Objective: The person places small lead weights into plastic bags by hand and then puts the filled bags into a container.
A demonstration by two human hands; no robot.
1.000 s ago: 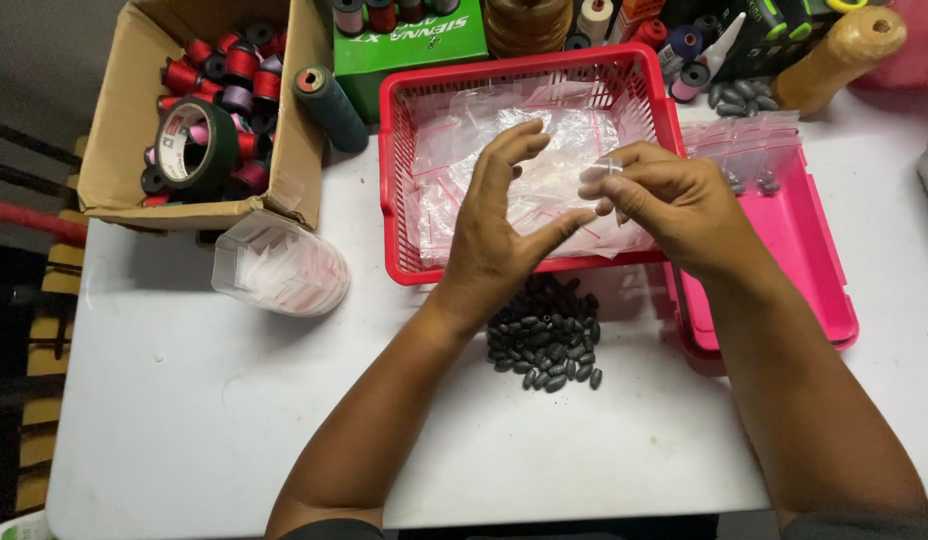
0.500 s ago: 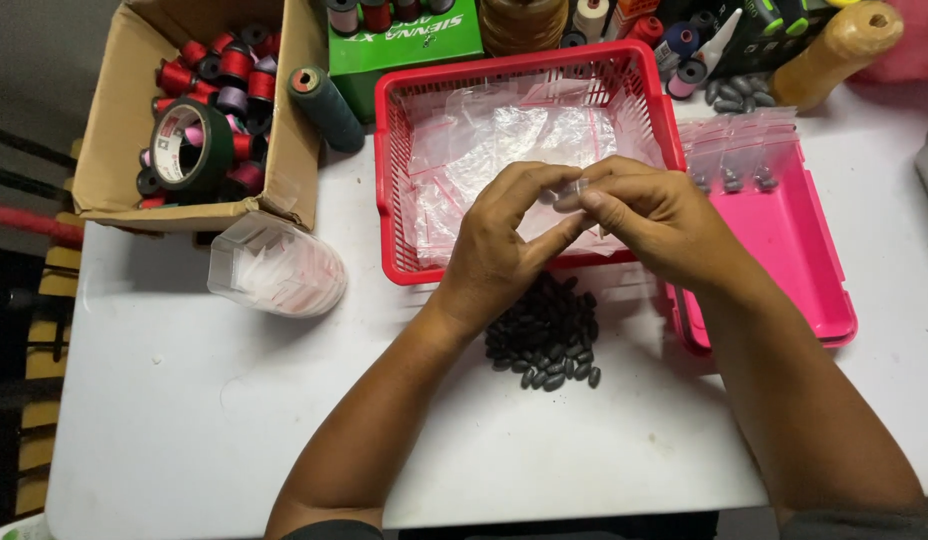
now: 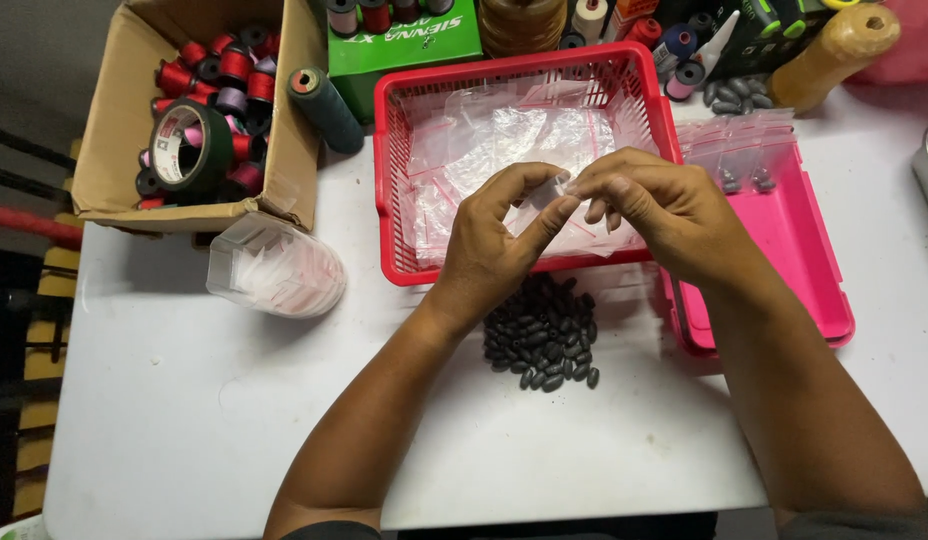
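Where the two hands meet above the front edge of the red basket (image 3: 664,130), a small clear plastic bag (image 3: 552,192) is pinched between their fingertips. The left hand (image 3: 494,240) is curled, thumb and forefinger closed on the bag's near side, while the right hand (image 3: 654,205) is bent over it from the other side, its fingertips (image 3: 582,187) pressed to the bag's top edge. The bag is thin, glossy and nearly see-through, so its outline is hard to follow against the heap of similar bags (image 3: 504,140) lying in the basket beneath it. The basket is made of rigid plastic with slotted walls. Just below the wrists, a pile of small dark oval beads (image 3: 544,335), matte and smooth, is spread on the white table (image 3: 184,420). A flat pink tray (image 3: 794,250) is set just beside the basket on the right, with filled little bags (image 3: 739,150) at its far end.
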